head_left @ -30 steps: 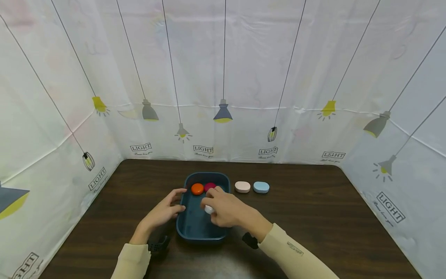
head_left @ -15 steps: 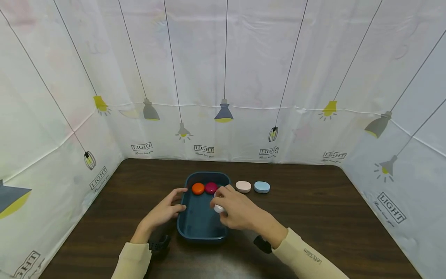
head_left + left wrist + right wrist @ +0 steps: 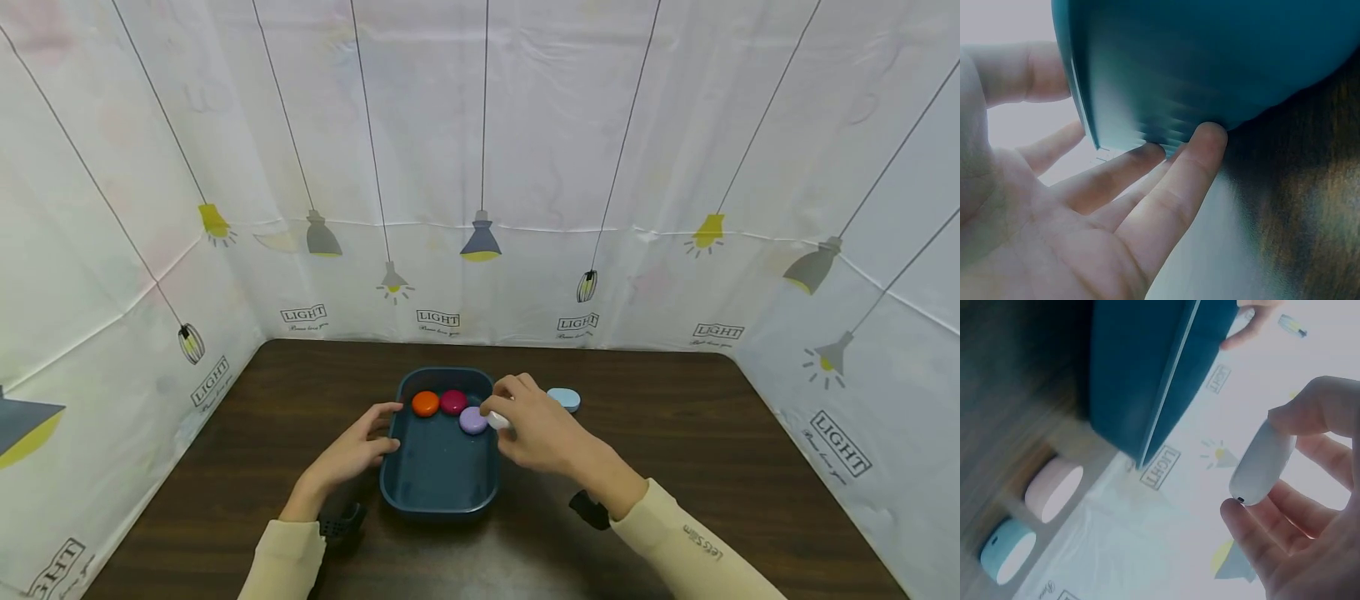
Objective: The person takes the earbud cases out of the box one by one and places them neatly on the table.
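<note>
My right hand (image 3: 528, 425) pinches a white oval earbud case (image 3: 1263, 462) between thumb and fingertips, over the right rim of a dark blue plastic bin (image 3: 438, 492). A small dark slot shows at one end of the case. My left hand (image 3: 352, 446) touches the bin's left wall with its fingers (image 3: 1166, 206) fairly straight and spread. Inside the bin lie an orange round case (image 3: 425, 404), a magenta one (image 3: 453, 402) and a purple one (image 3: 473, 420). On the table to the right, a pink oval case (image 3: 1054, 489) is hidden behind my right hand in the head view.
A light blue oval case (image 3: 564, 399) sits on the dark wooden table (image 3: 675, 467), beside the pink one. Behind the table and at both sides hangs a white curtain (image 3: 420, 167) printed with lamps.
My right hand has moved right with the white earbud case, from over the bin's middle to its right rim. The purple round case has come into sight. My left hand stays put.
</note>
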`<state>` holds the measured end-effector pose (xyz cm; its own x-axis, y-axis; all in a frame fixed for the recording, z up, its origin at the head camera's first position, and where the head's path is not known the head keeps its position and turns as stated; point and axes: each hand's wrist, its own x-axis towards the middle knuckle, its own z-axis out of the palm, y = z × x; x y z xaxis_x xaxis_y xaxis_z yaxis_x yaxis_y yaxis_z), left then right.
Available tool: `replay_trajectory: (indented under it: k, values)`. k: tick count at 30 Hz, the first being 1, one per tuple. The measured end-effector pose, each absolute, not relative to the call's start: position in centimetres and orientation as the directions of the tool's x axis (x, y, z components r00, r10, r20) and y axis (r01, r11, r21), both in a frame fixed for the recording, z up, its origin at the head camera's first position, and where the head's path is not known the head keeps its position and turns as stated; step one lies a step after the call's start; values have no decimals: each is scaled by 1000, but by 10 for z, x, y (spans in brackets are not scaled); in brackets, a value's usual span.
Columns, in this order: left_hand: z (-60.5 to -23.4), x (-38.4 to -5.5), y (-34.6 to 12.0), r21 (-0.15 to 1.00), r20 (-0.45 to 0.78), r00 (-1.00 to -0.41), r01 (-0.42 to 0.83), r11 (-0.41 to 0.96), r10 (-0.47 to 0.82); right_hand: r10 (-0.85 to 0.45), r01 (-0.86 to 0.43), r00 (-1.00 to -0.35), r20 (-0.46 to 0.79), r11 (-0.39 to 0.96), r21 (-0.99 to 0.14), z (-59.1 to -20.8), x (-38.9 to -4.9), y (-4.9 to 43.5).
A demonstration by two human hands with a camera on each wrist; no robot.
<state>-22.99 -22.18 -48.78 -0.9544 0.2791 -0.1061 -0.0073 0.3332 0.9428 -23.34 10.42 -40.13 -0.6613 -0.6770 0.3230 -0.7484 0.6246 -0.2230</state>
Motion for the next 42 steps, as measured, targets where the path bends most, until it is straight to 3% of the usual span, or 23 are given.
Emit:
replay_trajectory:
  k: [10,20,42]
  values:
    - [-489,-230,-221,943,-107,-955,-9,333,278,-617,-725,-675,405,657,-207,-396,-246,123]
    - [-488,-229,-222,944,-108,-953,-10,329,283,-564,-669,-720,405,718,-189,-399,-266,144]
    - [-489,-230,-221,945,-108,-957,-15,327,268,-414,-469,-870,268,862,-192,-436,-320,201]
